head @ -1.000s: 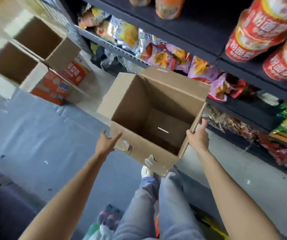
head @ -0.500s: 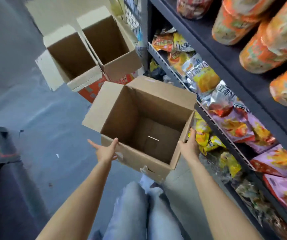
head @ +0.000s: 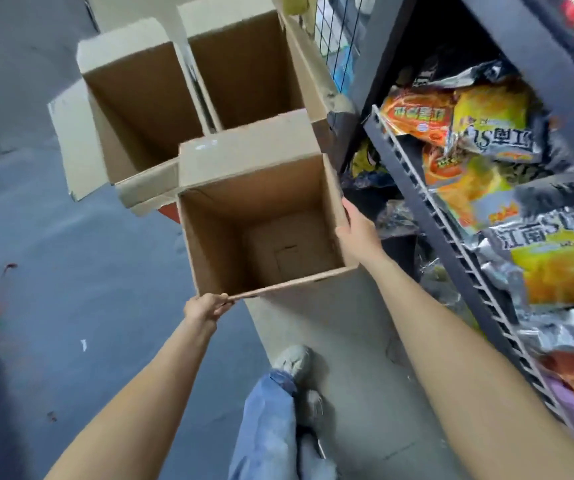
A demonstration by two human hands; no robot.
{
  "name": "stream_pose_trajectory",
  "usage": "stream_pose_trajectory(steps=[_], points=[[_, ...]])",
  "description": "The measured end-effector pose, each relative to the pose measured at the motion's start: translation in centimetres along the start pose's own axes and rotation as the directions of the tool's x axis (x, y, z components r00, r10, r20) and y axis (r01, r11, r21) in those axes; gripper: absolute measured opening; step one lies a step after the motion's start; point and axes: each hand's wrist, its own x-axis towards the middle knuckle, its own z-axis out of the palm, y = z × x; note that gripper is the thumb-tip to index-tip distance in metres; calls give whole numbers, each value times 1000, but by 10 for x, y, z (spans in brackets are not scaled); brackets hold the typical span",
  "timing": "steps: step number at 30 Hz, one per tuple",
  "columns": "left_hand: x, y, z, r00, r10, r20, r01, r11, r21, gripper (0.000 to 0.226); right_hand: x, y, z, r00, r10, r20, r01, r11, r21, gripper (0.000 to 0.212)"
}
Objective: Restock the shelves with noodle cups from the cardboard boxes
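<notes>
Open floor (head: 71, 271) left of the held box (head: 261, 233); shelf rack (head: 451, 244) crowds its right, two boxes (head: 181, 98) behind it.

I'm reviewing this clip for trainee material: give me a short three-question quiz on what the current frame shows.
1. True or false: the held box contains noodle cups.
2. Which hand grips the box's near corner: A) left hand B) right hand?
3. How many other open boxes stand behind it?

Key: 1. False, it is empty. 2. A; the right hand lies on the shelf-side wall. 3. Two, the left empty box and the right empty box.
</notes>
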Motion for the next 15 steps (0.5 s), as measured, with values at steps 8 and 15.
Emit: stream_pose_trajectory(steps=[8, 15], points=[[20, 46, 93, 996, 85, -1, -83, 967, -240, 64, 53, 13, 26, 954, 68, -291, -77, 997, -21, 55], [0, 61, 83, 989, 110, 100, -145, 855, 499, 56, 64, 9, -17, 995, 67, -73, -83, 969, -235, 50]])
